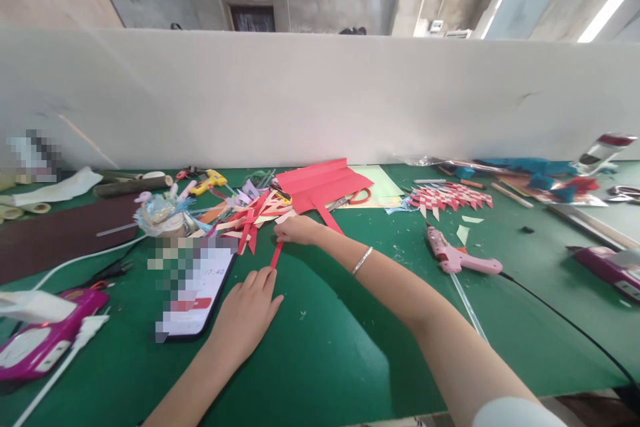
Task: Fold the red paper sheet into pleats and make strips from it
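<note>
Bare forearms reach in over the near edge of the green worktop (320, 373), the right one ending in a pale sleeve (510, 412). Toward the worktop's left side sits a magenta power strip (59, 337), with a dark brown sheet (60, 240) behind it. Next comes a phone (203, 310), its screen partly blurred, just beside the left hand (246, 310). That hand lies palm down, thumb held apart, fingertips at the near end of a narrow red strip (276, 255). At the strip's far end, the right hand (299, 230) pinches it, fingers curled together, in front of a heap of paper strips (250, 217). Near the far edge, a folded red sheet (320, 187) lies beside scissors (360, 196); farther right are a red-and-white woven piece (453, 198) and a pink glue gun (460, 259).
</note>
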